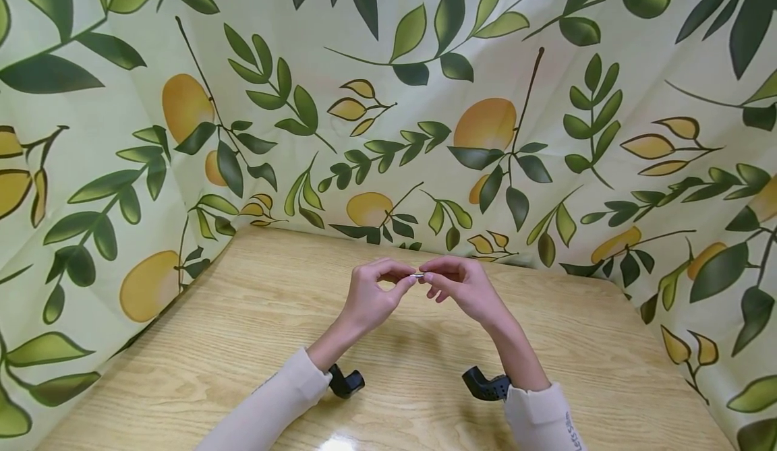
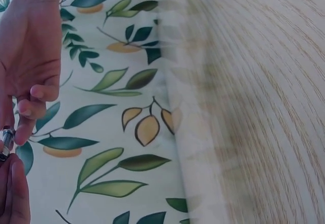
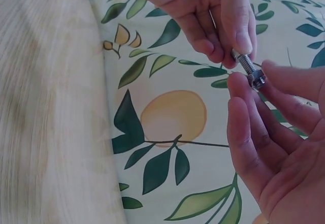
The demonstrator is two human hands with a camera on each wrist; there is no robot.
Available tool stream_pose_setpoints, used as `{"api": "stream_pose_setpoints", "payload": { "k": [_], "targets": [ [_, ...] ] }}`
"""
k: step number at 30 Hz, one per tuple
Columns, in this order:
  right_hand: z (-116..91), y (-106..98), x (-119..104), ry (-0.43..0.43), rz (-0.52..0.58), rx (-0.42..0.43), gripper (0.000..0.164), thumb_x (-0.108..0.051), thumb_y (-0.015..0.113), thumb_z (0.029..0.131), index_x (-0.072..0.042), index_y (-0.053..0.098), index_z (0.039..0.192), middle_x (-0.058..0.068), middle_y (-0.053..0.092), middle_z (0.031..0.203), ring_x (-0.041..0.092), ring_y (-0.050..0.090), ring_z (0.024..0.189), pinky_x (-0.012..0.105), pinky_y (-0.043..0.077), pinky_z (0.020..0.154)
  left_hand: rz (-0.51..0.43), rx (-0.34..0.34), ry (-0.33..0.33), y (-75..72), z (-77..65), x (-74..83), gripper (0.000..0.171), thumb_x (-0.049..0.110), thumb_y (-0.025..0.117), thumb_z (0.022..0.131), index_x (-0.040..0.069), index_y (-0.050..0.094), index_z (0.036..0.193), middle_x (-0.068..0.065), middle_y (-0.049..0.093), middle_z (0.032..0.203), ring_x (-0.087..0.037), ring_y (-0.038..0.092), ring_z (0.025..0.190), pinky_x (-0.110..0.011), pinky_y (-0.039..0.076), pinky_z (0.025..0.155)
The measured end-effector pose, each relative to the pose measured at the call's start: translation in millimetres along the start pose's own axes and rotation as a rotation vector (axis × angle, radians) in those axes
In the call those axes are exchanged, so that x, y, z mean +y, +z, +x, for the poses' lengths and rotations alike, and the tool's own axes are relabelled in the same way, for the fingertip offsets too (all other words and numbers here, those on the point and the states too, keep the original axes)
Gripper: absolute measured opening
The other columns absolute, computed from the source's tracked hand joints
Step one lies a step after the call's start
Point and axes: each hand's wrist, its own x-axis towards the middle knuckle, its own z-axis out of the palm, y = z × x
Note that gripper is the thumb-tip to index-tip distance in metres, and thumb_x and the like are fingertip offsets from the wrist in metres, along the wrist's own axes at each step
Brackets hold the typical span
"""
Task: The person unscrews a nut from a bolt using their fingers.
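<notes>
A small silvery threaded bolt (image 3: 246,63) is held between both hands above the table; a hex-shaped piece, either a nut or the head, sits at its right-hand end. My left hand (image 1: 373,296) pinches the other end of the bolt between thumb and forefinger, covering it. At the hex end, thumb and fingertips of my right hand (image 1: 461,286) grip the metal from the side. In the left wrist view, a short shiny stretch of the bolt (image 2: 7,140) shows at the left edge, between the fingers of the two hands.
A light wood-grain table (image 1: 255,343) lies beneath the hands. Leaf-and-fruit patterned cloth (image 1: 413,100) stands behind it and along both sides. Black wrist-worn devices (image 1: 485,383) stick out below the sleeve cuffs.
</notes>
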Motion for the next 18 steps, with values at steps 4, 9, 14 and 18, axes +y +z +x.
{"api": "stream_pose_setpoints", "payload": {
  "k": [4, 9, 14, 18],
  "targets": [
    [-0.7, 0.1, -0.4, -0.003, 0.007, 0.018, 0.024, -0.008, 0.071, 0.097, 0.005, 0.071, 0.116, 0.029, 0.073, 0.108, 0.014, 0.073, 0.074, 0.031, 0.063, 0.067, -0.012, -0.004, -0.026, -0.2, 0.1, 0.8, 0.007, 0.01, 0.08, 0.09, 0.01, 0.081, 0.097, -0.003, 0.08, 0.093, -0.012, 0.075, 0.082, -0.026, 0.062, 0.076],
    [-1.2, -1.8, -0.6, 0.004, -0.016, -0.025, 0.025, -0.01, 0.071, 0.097, 0.003, 0.071, 0.118, 0.024, 0.075, 0.104, 0.022, 0.074, 0.075, 0.031, 0.063, 0.068, -0.027, -0.005, -0.043, -1.0, 0.2, 2.0, 0.007, 0.012, 0.08, 0.09, 0.01, 0.081, 0.098, -0.003, 0.08, 0.094, -0.012, 0.075, 0.083, -0.026, 0.062, 0.078],
    [-1.5, -2.8, -1.3, 0.0, -0.027, -0.086, 0.025, -0.01, 0.068, 0.099, 0.003, 0.069, 0.121, 0.024, 0.076, 0.1, 0.023, 0.073, 0.075, 0.032, 0.062, 0.07, -0.012, -0.014, -0.023, -1.2, -0.5, 1.7, 0.007, 0.01, 0.08, 0.09, 0.009, 0.08, 0.097, -0.003, 0.08, 0.093, -0.012, 0.075, 0.082, -0.026, 0.062, 0.077],
    [-2.1, -1.9, -2.6, 0.006, -0.01, -0.052, 0.026, -0.012, 0.067, 0.101, 0.004, 0.069, 0.121, 0.025, 0.075, 0.103, 0.015, 0.072, 0.075, 0.031, 0.062, 0.069, -0.006, -0.016, -0.016, -0.8, -0.4, 1.3, 0.006, 0.01, 0.08, 0.091, 0.01, 0.081, 0.097, -0.002, 0.08, 0.092, -0.011, 0.074, 0.082, -0.025, 0.061, 0.076]
  ]
}}
